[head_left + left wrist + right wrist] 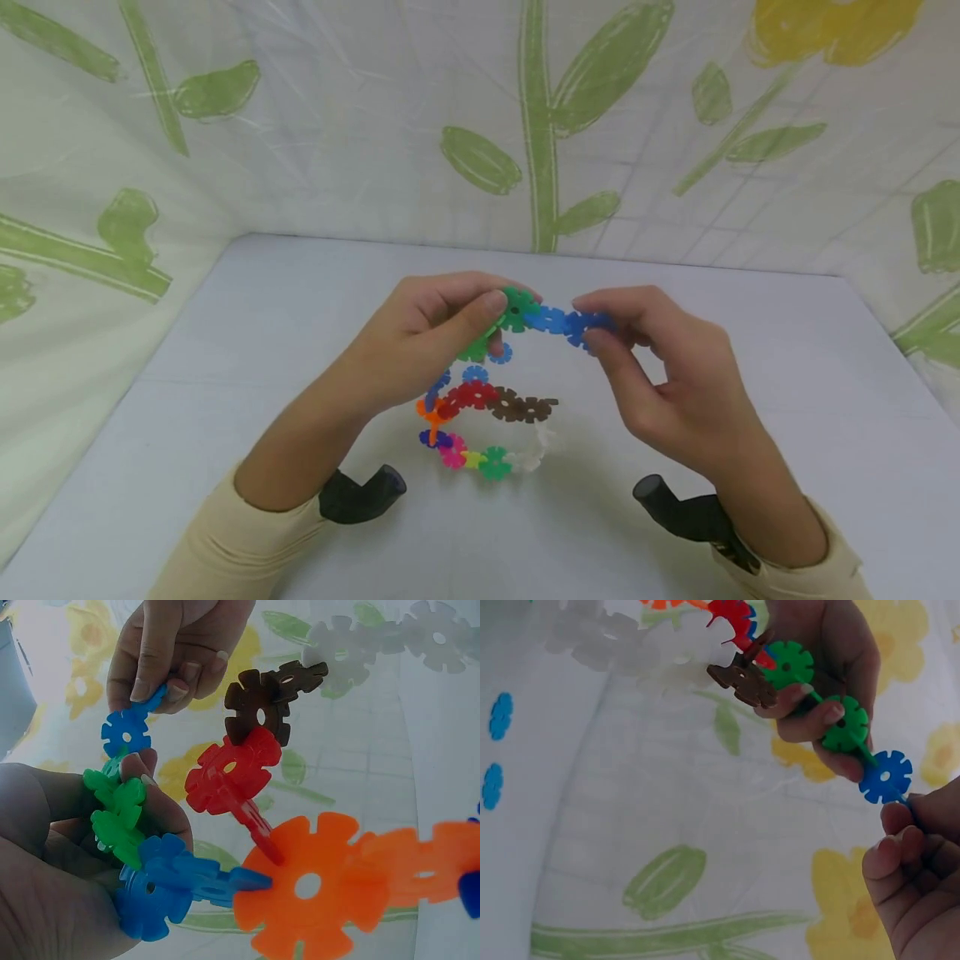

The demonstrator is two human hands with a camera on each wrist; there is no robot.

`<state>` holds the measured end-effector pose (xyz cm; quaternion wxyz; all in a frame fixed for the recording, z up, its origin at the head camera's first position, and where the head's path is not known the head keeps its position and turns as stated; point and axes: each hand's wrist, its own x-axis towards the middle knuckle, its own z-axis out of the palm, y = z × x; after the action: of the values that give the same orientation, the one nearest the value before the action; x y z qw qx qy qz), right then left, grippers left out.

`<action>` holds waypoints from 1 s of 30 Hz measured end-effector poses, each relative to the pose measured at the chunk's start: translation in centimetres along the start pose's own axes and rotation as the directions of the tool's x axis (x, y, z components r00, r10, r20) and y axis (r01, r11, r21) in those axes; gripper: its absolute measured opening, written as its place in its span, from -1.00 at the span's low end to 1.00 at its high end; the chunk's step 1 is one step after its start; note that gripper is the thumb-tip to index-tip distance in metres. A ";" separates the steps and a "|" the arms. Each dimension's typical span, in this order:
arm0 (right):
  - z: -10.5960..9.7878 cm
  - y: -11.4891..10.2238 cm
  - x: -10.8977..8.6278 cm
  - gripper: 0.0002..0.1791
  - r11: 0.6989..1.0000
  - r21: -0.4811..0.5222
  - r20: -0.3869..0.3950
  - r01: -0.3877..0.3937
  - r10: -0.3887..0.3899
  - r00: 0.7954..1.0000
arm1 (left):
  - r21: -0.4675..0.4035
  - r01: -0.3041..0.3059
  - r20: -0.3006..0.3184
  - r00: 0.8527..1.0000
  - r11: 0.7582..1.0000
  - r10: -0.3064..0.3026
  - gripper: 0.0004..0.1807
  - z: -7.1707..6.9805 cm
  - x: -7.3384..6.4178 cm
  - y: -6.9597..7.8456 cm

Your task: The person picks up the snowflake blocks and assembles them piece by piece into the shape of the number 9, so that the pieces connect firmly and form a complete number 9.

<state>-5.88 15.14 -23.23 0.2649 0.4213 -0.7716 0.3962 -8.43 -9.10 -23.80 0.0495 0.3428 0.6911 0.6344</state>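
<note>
My left hand (442, 329) pinches green snowflake discs (517, 309) of a linked chain between thumb and fingers. Blue snowflake discs (126, 736) continue the chain to the right, where my right hand (667, 367) pinches the end one with thumb and fingertips. Below my left hand, more blue discs (154, 889) lead to orange discs (307, 885). From the orange, one branch runs through red discs (476, 394) to brown ones (517, 406). Another passes dark blue, pink (453, 452), yellow (474, 460) and green discs to white ones (528, 458).
Two loose blue discs (501, 716) lie on the white table (187, 350) beyond the chain. A white sheet with painted green leaves (480, 160) and yellow flowers hangs behind and beside the table. Black curved mounts (363, 496) sit at both wrists.
</note>
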 end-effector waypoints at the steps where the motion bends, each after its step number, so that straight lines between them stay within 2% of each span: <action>1: 0.0 0.0 0.0 -0.60 1.000 -0.005 0.001 0.000 0.000 1.000 | 0.012 0.001 -0.003 1.000 1.000 -0.001 -0.72 0.0 0.0 0.0; 6: 0.0 0.1 -0.2 -0.59 1.000 -0.013 0.004 -0.007 0.008 1.000 | 0.037 0.005 -0.020 1.000 0.999 -0.004 -0.72 0.3 -0.1 0.0; 13: 0.6 0.5 -0.2 -0.63 0.993 0.119 0.010 -0.021 0.020 1.000 | 0.054 0.001 -0.041 0.999 0.999 0.001 -0.73 0.5 -0.2 0.1; 23: 1.2 1.6 -0.1 -0.56 0.990 0.141 0.040 -0.016 0.011 0.999 | 0.132 -0.014 -0.021 1.000 0.991 0.017 -0.71 -0.9 -0.3 0.4; 28: 1.4 3.0 -0.1 -0.54 0.960 0.277 -0.002 -0.034 0.036 0.999 | 0.138 0.001 -0.019 1.000 0.990 0.002 -0.71 -1.4 -0.4 0.7; 30: 1.6 3.9 -0.2 -0.62 0.942 0.328 0.000 -0.066 0.070 0.998 | 0.132 0.008 -0.017 1.000 0.991 -0.006 -0.71 -1.5 -0.4 0.8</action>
<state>-9.27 15.19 -25.84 0.1818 0.4303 -0.7074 0.5304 -8.55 -10.66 -22.96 0.0232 0.3377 0.7330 0.5900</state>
